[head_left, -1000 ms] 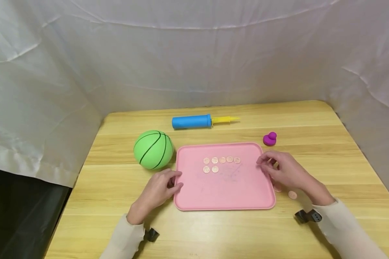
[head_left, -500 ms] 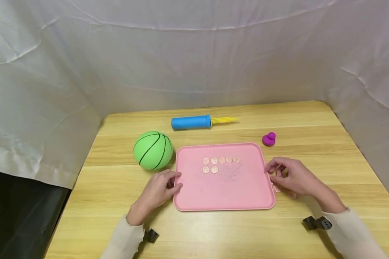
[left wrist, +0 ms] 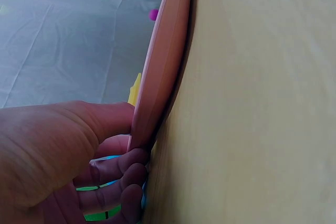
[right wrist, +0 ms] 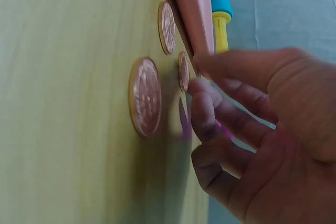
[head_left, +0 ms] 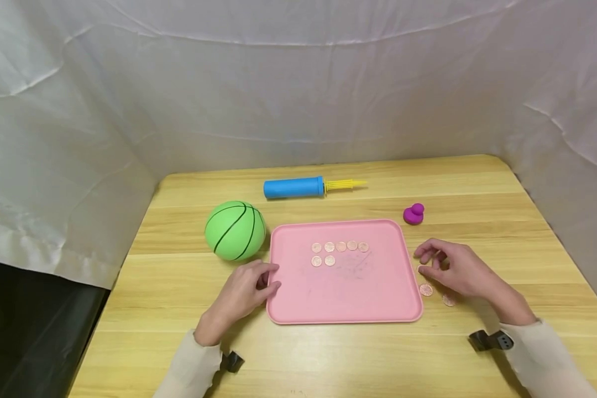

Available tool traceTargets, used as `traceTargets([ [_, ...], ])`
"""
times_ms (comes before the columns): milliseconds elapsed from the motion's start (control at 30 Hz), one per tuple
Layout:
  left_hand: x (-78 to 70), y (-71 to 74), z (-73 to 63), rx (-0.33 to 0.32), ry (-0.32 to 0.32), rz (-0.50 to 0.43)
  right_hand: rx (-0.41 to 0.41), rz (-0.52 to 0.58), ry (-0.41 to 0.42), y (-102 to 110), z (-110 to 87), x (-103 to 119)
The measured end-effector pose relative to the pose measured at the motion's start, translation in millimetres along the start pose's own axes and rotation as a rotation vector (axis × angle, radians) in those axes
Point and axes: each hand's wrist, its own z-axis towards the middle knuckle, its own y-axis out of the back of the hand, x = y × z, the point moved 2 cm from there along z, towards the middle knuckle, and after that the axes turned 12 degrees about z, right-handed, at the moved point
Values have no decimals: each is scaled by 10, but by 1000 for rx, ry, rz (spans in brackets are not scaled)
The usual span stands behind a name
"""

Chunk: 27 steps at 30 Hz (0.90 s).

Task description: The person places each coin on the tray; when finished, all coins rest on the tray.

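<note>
My left hand grips the left rim of a pink tray. In the left wrist view the thumb lies on the rim and curled fingers touch the outer side. Several copper coins lie on the tray: a row and two more coins below it. Right of the tray, my right hand hovers with loosely bent fingers and holds nothing visible. Just beyond its fingertips is a coin. Another coin lies by the tray, and a third coin lies nearer the camera.
On the wooden table, a green ball with black lines sits left of the tray. Behind the tray lies a blue pump with a yellow nozzle. A purple knob-shaped piece stands at the tray's back right. Pale cloth hangs behind.
From the tray's right rim, my right hand has moved right and slightly down to the loose coins, uncovering more of them. The left hand and the coins on the tray have stayed put.
</note>
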Motion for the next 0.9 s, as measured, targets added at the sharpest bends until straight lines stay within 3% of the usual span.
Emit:
traceTargets([
  [467,-3,-2,-6,1,0,1,87,-39,-39,24,72,11],
  [700,6,-1,-8,0,0,10,145,-76,-1,11,118,44],
  [900,-2,7,-6,2,-2,10,182,-40,-28,-7,130,60],
])
